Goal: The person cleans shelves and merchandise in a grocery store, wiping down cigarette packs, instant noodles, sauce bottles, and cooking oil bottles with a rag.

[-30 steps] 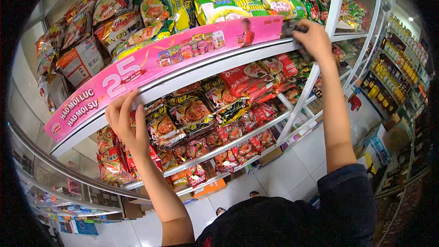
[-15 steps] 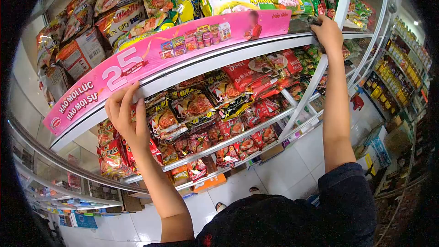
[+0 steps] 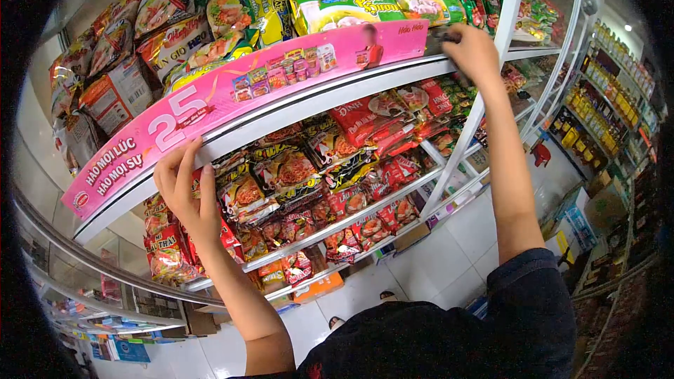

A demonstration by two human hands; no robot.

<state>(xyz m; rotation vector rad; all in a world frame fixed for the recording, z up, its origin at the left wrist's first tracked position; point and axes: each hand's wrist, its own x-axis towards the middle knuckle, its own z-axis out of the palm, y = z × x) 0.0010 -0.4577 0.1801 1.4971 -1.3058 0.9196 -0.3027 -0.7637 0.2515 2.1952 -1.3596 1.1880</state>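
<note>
A long pink banner strip (image 3: 232, 102) with "25" printed on it runs along the front edge of a white shelf (image 3: 295, 116). My left hand (image 3: 184, 193) reaches up with fingers spread, their tips touching the strip's lower edge near its left part. My right hand (image 3: 472, 52) is raised at the strip's right end, closed around a small dark object (image 3: 441, 35) pressed against the shelf edge; what that object is I cannot tell. Green noodle packets (image 3: 351, 0) lie on the shelf just above the strip.
Shelves below hold red and yellow noodle packets (image 3: 316, 168). A white upright post (image 3: 484, 91) stands just right of my right arm. Bottles (image 3: 597, 119) line shelving at the far right. White tiled floor (image 3: 449, 260) lies below, with boxes (image 3: 572, 228) on it.
My right hand slid right along the shelf edge toward the post, then came back left to the strip's end. My left hand stayed on the strip's lower edge.
</note>
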